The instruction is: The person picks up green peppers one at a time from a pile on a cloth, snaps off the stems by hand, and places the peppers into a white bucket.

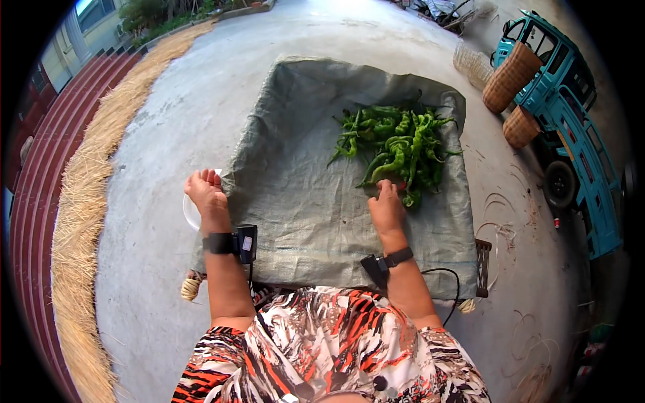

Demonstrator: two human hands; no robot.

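Observation:
A heap of long, curled green chili peppers [406,144] lies on the right part of a grey-green woven sheet [302,181] spread over a low table. My right hand [388,205] is at the near edge of the heap, its fingers closed on a green pepper there; a small reddish spot shows beside the fingertips. Beyond the sheet's left edge, my left hand [207,190] is raised over a white bowl [191,212], which is mostly hidden behind the hand and the sheet. Its fingers are curled in, and what they hold, if anything, is hidden.
Dark bands with small devices [246,243] sit on both wrists, with cables trailing down. Straw [84,235] lines dark red steps [44,221] at left. A teal truck [571,121] and wicker baskets [512,77] stand at right on the concrete ground.

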